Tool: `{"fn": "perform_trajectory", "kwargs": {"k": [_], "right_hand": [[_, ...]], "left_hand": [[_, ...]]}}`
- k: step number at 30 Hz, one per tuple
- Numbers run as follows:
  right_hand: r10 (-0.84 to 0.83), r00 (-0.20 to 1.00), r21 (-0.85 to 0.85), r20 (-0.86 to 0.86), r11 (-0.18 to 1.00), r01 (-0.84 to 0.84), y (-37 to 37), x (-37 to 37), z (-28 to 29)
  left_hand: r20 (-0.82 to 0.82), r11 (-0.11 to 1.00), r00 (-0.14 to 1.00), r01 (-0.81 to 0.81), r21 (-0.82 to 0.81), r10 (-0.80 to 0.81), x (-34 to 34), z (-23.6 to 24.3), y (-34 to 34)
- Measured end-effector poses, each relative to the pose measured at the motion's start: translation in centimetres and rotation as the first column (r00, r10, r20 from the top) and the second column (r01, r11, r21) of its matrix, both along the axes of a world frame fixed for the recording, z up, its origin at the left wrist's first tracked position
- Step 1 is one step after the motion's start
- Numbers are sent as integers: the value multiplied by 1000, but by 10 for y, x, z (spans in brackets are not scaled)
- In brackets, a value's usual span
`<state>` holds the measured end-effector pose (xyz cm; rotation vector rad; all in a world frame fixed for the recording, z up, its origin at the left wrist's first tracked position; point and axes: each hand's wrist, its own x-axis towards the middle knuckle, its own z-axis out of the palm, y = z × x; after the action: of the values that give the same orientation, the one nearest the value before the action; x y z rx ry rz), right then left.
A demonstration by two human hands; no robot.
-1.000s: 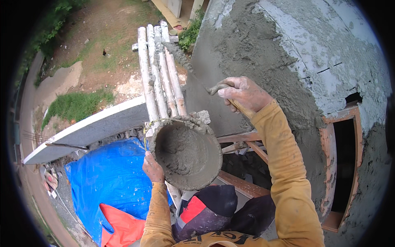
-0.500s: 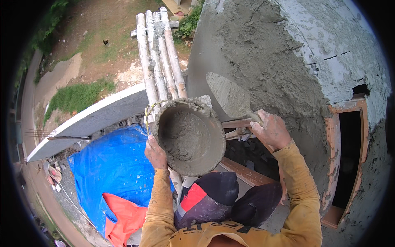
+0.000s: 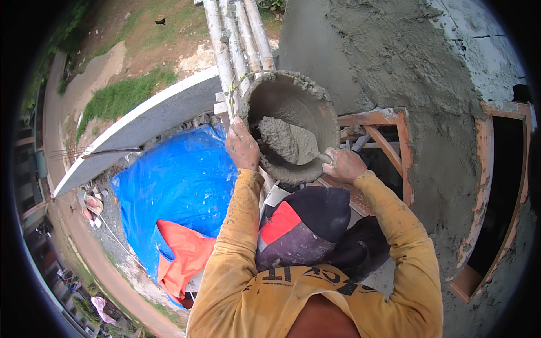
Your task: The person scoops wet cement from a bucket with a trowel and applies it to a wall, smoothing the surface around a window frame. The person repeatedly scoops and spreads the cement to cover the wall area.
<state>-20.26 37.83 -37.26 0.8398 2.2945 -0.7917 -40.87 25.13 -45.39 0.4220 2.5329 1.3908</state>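
Observation:
My left hand [image 3: 242, 145] grips the left rim of a round, mortar-crusted bucket [image 3: 270, 96], which is tilted so its mouth faces me. Wet grey mortar lies inside it. My right hand [image 3: 345, 165] is closed around the handle of a trowel [image 3: 322, 158] at the bucket's lower right rim. The trowel's blade is inside the bucket and carries a thick heap of mortar [image 3: 287, 138]. Most of the handle is hidden by my fingers.
Whitish poles [image 3: 231, 42] lie side by side beyond the bucket. To the right rises a freshly plastered wall [image 3: 389, 62] with wooden window frames [image 3: 404, 158]. A pale ledge [image 3: 141, 132], a blue tarp [image 3: 174, 186] and orange cloth [image 3: 183, 250] are on the left, below me.
The trowel has gone from above the bucket's right side down into it and now bears mortar. The bucket and both hands appear higher and farther right as the view shifts.

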Motion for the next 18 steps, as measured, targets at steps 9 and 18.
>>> {"fn": "perform_trajectory", "kwargs": {"k": [9, 18], "right_hand": [[-288, 875, -383, -390, 915, 130, 70, -71, 129], [-430, 643, 108, -634, 774, 623, 166, -51, 224]], "left_hand": [[-7, 996, 998, -60, 63, 61, -30, -24, -35], [-11, 997, 999, -32, 70, 33, -33, -28, -35]]}}
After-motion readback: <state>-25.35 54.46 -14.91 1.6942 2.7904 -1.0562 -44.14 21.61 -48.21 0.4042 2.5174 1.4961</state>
